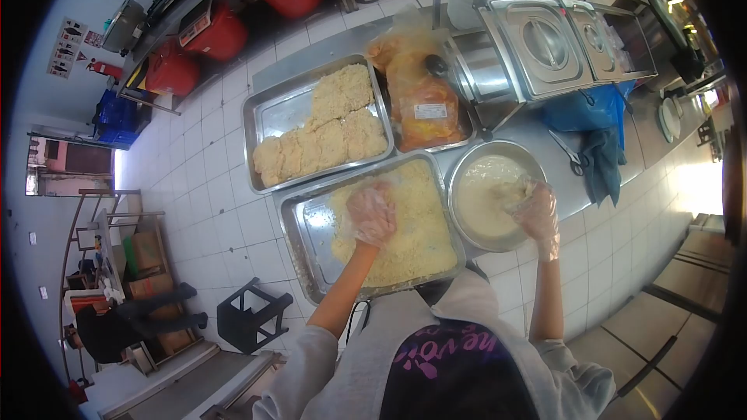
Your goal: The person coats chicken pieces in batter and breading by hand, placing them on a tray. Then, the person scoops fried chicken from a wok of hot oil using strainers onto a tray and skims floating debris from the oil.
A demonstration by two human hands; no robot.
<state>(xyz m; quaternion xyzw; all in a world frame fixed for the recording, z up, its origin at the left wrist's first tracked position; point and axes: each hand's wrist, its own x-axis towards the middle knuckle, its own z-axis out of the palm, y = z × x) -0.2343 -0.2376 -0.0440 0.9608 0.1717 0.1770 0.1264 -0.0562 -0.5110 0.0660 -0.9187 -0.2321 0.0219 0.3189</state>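
Breading (420,243) touches half-curled left hand (372,212); right hand (535,211), three o'clock, curls over batter (479,196); grips unclear; likely coating, calling next for draining.

crumbs (424,229): pale yellow, loose, in tray (311,222) | milky liquid (481,202): in round bowl (498,148) alongside

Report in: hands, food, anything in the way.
Left hand at crumb tray. Right hand over batter bowl, grip unclear. Coated pieces in the far tray. Crumb tray and batter bowl rims between hands.
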